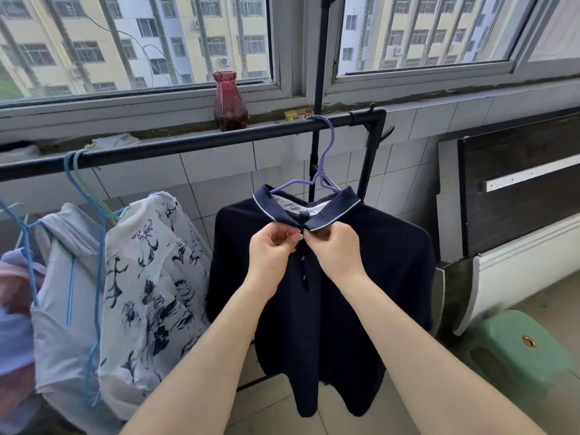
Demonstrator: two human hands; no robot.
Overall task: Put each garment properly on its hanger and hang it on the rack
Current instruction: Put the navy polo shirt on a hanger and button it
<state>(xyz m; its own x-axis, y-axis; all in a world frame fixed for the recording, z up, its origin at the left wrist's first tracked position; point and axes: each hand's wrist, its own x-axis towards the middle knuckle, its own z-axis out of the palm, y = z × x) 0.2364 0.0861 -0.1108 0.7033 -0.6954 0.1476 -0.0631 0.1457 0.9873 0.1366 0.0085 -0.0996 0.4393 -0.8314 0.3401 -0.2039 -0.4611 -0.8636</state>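
Observation:
A navy polo shirt [361,277] with a white-piped collar hangs on a purple hanger [326,152], whose hook sits over the black rack bar [188,147] near its right end. My left hand [273,249] and my right hand [335,246] meet at the top of the shirt's button placket, just under the collar. Each hand pinches one edge of the placket there. Left of it hang a white blouse with a dark floral print [150,293], a pale blue-grey garment [62,293] and a pink and lilac one [12,309], on blue and green hangers.
A red glass vase [230,102] and a small yellow box [296,115] stand on the window sill behind the bar. The rack's black upright [320,73] rises behind the hanger. A dark board [518,183] leans at the right, with a green plastic stool [518,350] below it.

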